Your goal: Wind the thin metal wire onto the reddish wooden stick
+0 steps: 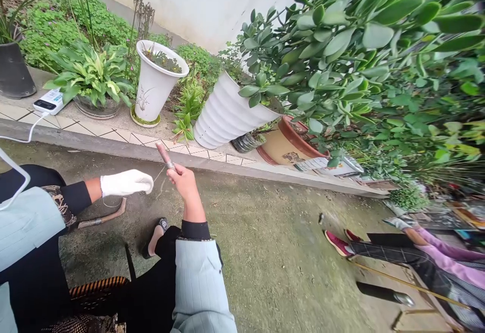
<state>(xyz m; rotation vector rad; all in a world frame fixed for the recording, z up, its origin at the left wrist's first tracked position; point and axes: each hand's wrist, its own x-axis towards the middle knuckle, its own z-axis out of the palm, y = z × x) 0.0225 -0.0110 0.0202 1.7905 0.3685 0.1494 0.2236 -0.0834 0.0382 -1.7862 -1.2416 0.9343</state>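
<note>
Both closed | right hand (185, 185) on smooth stick (162, 152), silvery coil (170, 164) | left hand (127, 183), white-gloved, on thin strand (159, 173)

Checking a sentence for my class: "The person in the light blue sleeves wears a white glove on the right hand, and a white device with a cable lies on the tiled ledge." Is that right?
Not quite: the glove is on the other hand. The head view shows the white glove on the left hand; the right hand is bare. The rest stands.
</note>
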